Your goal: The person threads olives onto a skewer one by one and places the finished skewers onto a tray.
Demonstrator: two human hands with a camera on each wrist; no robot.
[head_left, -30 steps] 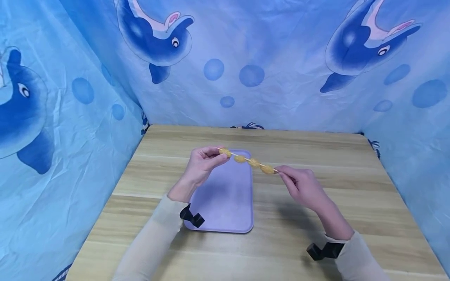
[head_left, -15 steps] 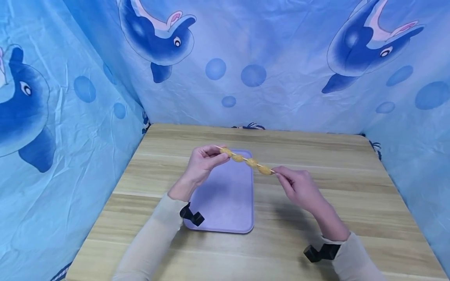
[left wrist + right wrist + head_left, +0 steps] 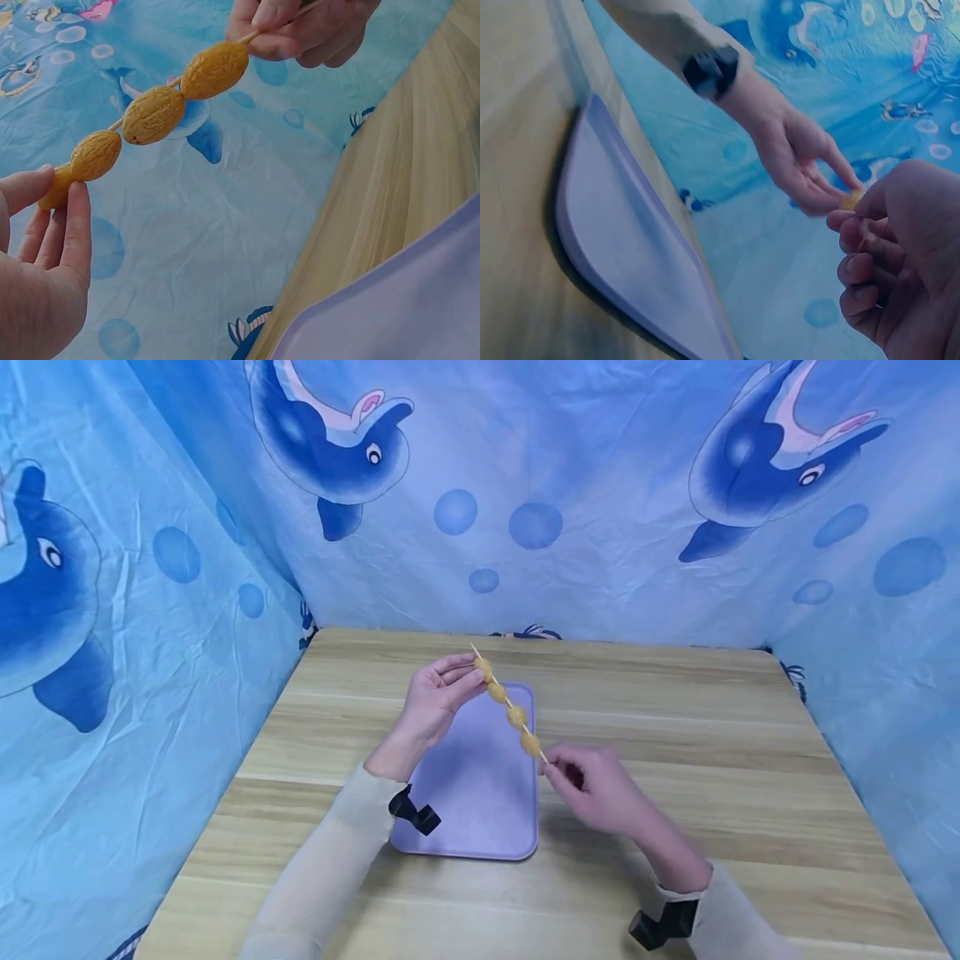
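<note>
A thin wooden skewer strung with several wrinkled, golden-yellow oval pieces [image 3: 516, 717] slants above the tray, its upper tip pointing away. My left hand [image 3: 438, 697] pinches the topmost piece between thumb and fingers; the left wrist view shows that end piece [image 3: 57, 189] partly covered by them. At the lower end, my right hand [image 3: 592, 789] pinches the bare stick between thumb and forefinger, the other fingers curled. In the right wrist view, the right hand [image 3: 911, 255] hides most of the skewer.
A shallow purple tray [image 3: 480, 810] lies on the wood-grain table [image 3: 675, 710], below the left hand. Blue dolphin-print cloth [image 3: 585, 577] hangs behind the table and along its sides. Black wrist cameras [image 3: 415, 811] are strapped over both sleeves.
My right hand has moved left and toward me, swinging the skewer to a steeper slant. The left hand keeps its pinch and has hardly shifted.
</note>
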